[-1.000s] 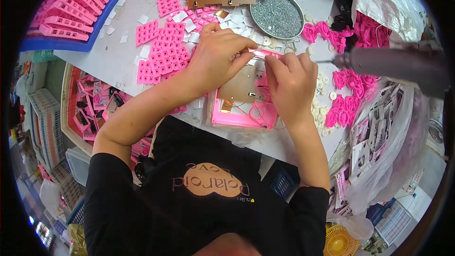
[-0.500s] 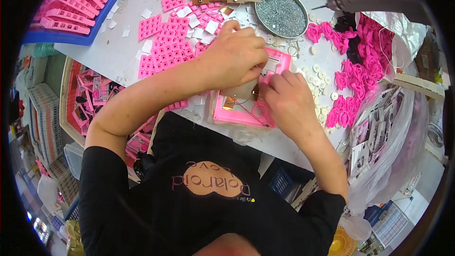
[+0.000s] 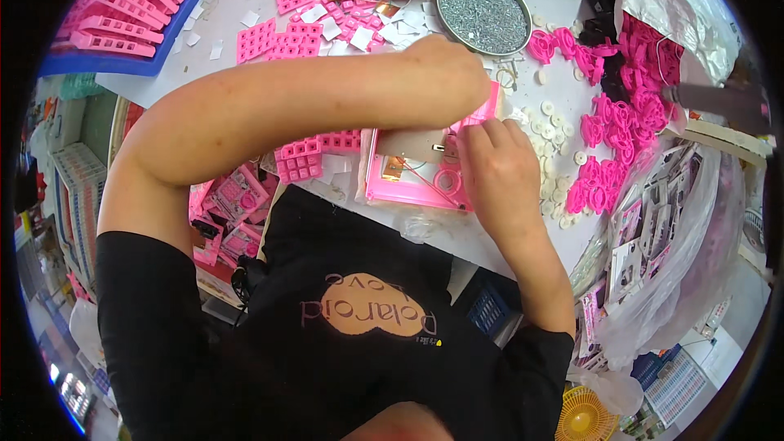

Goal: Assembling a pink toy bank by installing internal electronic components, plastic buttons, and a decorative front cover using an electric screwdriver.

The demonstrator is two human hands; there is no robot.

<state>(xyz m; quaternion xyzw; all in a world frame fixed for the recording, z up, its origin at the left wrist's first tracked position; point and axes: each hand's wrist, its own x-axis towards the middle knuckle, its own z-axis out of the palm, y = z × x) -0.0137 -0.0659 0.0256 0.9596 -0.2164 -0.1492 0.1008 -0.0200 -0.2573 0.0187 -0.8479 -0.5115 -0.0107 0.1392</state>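
Observation:
On the table in front of me lies a pink plastic casing [image 3: 412, 193], holding a brown board [image 3: 403, 145], thin red wires and a pink ring [image 3: 447, 182]. My left hand [image 3: 452, 75] reaches across the casing's far part, wrist bent. Its fingers are hidden behind the hand, so whether they grip anything does not show. At the casing's right edge my right hand [image 3: 500, 165] is closed, fingers curled against that edge. Their tips are partly hidden. Just beyond my left hand sits a round metal dish of small screws [image 3: 486, 12].
Pink button pads [image 3: 292, 41] and white paper squares lie at the back left. White discs [image 3: 549, 126] and pink loop-shaped parts [image 3: 604, 131] spread on the right. A dark powered screwdriver [image 3: 719, 106] hangs at far right. A blue tray [image 3: 167, 53] of pink parts stands at left.
My left hand has swung right and turned over, its forearm now lying across the button pads. My right hand has hardly moved. The screwdriver has swung down and to the right.

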